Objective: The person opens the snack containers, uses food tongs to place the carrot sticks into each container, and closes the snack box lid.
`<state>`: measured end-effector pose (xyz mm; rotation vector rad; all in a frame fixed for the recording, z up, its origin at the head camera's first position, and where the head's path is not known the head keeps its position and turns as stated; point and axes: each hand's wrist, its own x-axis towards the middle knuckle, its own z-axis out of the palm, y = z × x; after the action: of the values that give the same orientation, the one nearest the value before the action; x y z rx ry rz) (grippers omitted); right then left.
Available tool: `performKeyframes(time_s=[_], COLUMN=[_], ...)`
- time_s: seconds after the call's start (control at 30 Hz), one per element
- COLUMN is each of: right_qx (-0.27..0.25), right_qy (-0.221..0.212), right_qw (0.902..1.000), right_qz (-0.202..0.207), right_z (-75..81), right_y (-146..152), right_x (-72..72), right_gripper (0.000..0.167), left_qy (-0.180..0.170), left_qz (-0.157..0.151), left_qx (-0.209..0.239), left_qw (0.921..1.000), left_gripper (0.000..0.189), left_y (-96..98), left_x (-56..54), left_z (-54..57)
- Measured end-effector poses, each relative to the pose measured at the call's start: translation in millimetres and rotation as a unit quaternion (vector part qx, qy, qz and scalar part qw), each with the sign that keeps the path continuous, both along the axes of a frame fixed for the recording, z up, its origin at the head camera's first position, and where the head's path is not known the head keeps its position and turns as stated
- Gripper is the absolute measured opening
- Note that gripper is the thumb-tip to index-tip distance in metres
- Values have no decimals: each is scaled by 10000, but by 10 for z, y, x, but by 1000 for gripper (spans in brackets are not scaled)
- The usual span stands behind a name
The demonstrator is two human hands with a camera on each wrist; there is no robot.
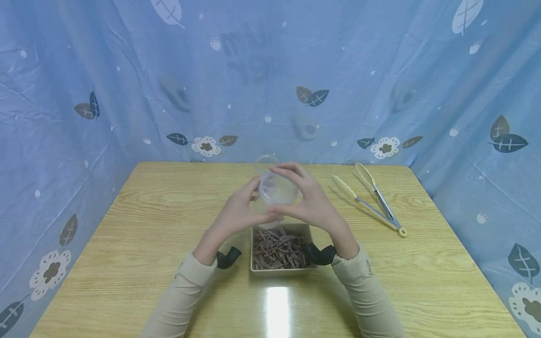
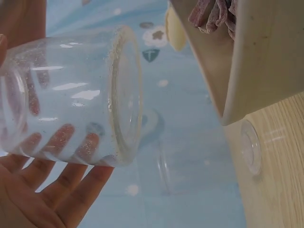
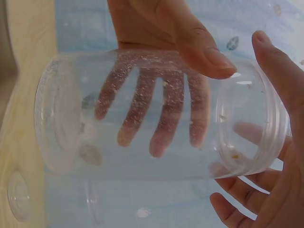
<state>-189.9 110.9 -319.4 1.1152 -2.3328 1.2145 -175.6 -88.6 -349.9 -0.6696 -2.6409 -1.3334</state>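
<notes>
Your left hand (image 1: 236, 209) wraps one clear, cylindrical, thread-necked jar (image 1: 280, 190); your right hand (image 1: 313, 199) grips the neck (image 3: 267, 154) — the jar held aloft, long axis roughly upright, neck uppermost, near one cream rectangular tub (image 1: 283, 272) of brown strips (image 1: 279, 249). One pair of cream-tipped metal tongs (image 1: 376, 212) lies at right.

The table (image 1: 139, 225) gives passage at left, tongs (image 1: 377, 214) obstructing right.
</notes>
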Motion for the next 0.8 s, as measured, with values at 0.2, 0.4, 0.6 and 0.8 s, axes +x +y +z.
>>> performKeyframes(time_s=[0.2, 0.4, 0.6, 0.8], right_qx=[78, 34, -6, -237], right_qy=[73, -2, -46, -158], right_qw=[9999, 10000, 9996, 9954], right_qz=[-20, 61, 289, 913], right_z=[11, 23, 38, 241], right_y=[39, 72, 120, 121], right_x=[-14, -31, -42, 87], right_gripper=[74, 72, 69, 65], left_qy=[-198, -353, -675, -892], left_qz=[138, 61, -447, -1279], left_qx=[7, 234, 783, 1134], left_qw=[9997, 9991, 9936, 9812], left_gripper=[91, 88, 85, 83], left_y=[-1, -23, -55, -101], left_x=[12, 1, -13, -41], left_z=[10, 8, 9, 1])
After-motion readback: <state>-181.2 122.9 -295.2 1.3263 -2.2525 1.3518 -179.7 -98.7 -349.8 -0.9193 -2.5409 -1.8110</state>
